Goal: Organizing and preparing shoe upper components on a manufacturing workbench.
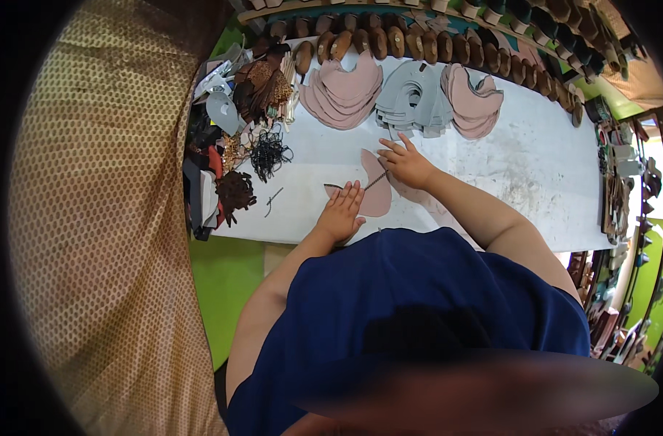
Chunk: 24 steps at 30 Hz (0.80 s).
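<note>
A pink cut shoe-upper piece [376, 201] lies on the white table near its front edge. A dark braided strip [376, 179] runs slantwise across it between my hands. My left hand [341, 211] rests flat on the piece's left part, fingers stretched out. At its upper right, my right hand [408, 163] spreads its fingers by the far end of the strip. Its fingertips touch or hover over the piece's edge; I cannot tell which. Beyond my hands lie a stack of pink pieces [340, 98], a stack of grey pieces [397, 103] and another pink stack [474, 105].
Rows of brown wooden shoe lasts [379, 42] line the table's far side. Leather scraps [259, 87], black cords [270, 154] and brown strips [236, 195] crowd the left end. A patterned curtain [114, 218] hangs at the left. Shelves [625, 182] stand at the right.
</note>
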{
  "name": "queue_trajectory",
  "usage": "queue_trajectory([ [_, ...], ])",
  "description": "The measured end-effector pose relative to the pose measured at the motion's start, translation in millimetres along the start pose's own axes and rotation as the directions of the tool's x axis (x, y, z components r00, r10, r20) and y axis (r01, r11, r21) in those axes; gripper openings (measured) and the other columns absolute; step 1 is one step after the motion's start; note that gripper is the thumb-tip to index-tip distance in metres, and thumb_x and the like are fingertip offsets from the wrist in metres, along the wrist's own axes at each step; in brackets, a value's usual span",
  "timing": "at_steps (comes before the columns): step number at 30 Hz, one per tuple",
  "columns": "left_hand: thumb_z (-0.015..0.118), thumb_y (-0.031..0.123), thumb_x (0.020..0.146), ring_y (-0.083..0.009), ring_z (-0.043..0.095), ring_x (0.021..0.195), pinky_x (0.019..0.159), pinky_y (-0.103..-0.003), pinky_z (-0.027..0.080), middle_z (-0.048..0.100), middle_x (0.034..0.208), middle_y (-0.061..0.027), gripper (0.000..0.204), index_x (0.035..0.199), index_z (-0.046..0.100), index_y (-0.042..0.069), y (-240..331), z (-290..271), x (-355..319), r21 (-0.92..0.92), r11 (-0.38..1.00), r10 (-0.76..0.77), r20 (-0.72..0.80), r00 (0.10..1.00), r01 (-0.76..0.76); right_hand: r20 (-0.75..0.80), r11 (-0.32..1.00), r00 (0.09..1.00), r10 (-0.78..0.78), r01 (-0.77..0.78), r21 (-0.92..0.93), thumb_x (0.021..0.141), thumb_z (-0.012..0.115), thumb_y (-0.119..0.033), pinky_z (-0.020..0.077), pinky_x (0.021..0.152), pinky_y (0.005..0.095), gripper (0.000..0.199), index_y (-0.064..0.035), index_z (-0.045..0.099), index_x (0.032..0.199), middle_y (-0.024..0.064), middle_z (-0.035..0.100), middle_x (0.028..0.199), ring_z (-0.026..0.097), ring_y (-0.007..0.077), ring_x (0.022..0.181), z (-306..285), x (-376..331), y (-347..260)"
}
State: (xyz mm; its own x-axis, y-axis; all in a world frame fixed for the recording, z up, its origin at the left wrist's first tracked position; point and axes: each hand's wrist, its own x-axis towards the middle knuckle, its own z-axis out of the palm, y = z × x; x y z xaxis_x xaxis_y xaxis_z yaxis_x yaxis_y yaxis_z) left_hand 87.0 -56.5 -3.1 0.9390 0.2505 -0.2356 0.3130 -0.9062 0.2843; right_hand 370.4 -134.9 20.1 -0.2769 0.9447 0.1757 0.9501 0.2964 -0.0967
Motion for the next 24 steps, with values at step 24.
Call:
queue_trajectory([
  [24, 0.068, 0.041, 0.086, -0.0375, 0.028, 0.149, 0.116, -0.064, 0.018, 0.03, 0.162, -0.0128, 0.054, 0.137, 0.057, 0.026, -20.0, -8.0, -16.5, -0.009, 1.0, 0.011, -0.224, 0.975, -0.013, -0.063, 0.951, 0.997, -0.046, 0.063, 0.304, 0.083, 0.072, -0.022, 0.0365, 0.11, 0.0544, 0.025, -0.0148, 0.071, 0.107, -0.0001, 0.064, 0.128, 0.046, 0.0257, 0.137, 6.6, -38.5, -25.3],
])
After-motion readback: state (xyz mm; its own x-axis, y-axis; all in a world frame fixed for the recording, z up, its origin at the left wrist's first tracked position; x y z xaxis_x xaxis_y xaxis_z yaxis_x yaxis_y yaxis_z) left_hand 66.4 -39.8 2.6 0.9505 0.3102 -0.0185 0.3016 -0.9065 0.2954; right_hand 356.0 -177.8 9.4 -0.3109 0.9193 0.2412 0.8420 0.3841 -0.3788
